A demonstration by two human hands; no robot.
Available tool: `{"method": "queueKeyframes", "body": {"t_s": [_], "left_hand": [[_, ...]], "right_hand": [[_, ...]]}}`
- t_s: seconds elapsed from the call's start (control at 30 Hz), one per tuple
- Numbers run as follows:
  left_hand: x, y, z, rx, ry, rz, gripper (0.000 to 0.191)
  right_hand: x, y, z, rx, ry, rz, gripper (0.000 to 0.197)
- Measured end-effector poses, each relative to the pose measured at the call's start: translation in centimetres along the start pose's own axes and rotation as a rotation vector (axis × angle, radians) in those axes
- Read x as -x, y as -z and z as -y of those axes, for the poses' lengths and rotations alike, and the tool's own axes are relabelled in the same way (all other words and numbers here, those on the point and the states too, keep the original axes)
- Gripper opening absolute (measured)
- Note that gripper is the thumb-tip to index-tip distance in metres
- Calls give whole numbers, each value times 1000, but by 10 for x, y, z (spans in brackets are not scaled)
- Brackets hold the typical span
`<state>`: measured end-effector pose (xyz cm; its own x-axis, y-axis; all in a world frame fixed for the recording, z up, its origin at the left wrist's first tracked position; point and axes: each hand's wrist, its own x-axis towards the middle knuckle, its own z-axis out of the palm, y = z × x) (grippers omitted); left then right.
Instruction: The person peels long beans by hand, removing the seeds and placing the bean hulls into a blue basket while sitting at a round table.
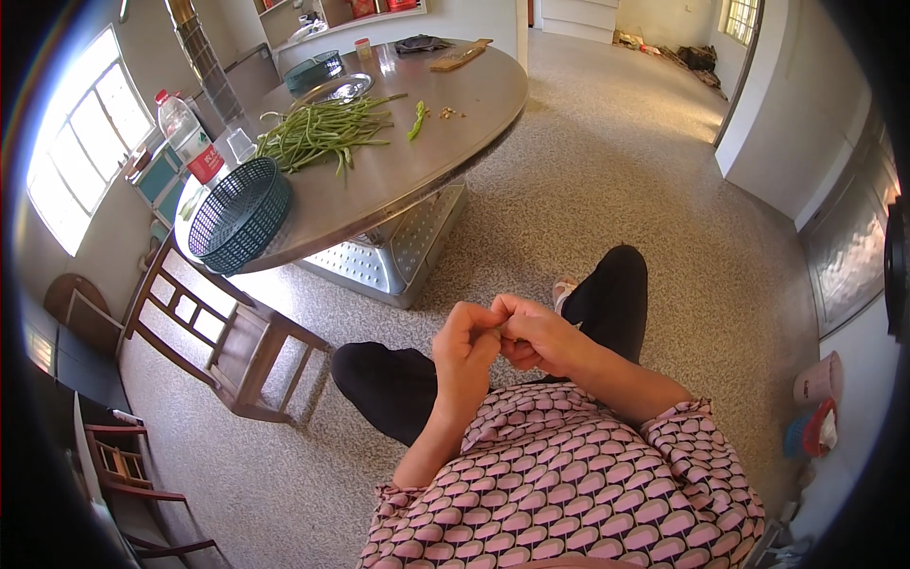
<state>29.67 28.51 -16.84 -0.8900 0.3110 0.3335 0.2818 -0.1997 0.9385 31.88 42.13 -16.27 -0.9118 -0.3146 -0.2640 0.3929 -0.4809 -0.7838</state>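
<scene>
My left hand (466, 345) and my right hand (537, 334) meet above my lap, thumbs and fingertips pinched together. A tiny greenish bit seems to show between the fingertips, too small and hidden to name. Beyond my hands, a heap of long green beans (323, 131) lies on the round table (426, 153). A short green piece (417, 121) and a few small brown bits (449, 112) lie to the right of the heap. Near the table's front left edge a dark green plastic basket (240, 213) stands tilted in this view.
On the table are a large plastic bottle (190, 139), a clear cup (240, 144), a metal plate (341, 88), a second basket (313, 70), a lidded jar (363, 49) and a wooden board (461, 55). A wooden chair (245, 348) stands left of my knees. Bins (817, 380) are at the right wall.
</scene>
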Motion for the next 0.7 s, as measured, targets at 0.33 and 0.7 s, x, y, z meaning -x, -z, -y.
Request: {"method": "queueKeyframes", "body": {"t_s": [0.33, 0.7], "left_hand": [[-9, 4, -2, -164, -53, -25, 12], [-224, 57, -11, -645, -364, -315, 5]], "right_hand": [[-10, 6, 2, -40, -21, -25, 15], [-100, 45, 106, -258, 234, -52, 12]]}}
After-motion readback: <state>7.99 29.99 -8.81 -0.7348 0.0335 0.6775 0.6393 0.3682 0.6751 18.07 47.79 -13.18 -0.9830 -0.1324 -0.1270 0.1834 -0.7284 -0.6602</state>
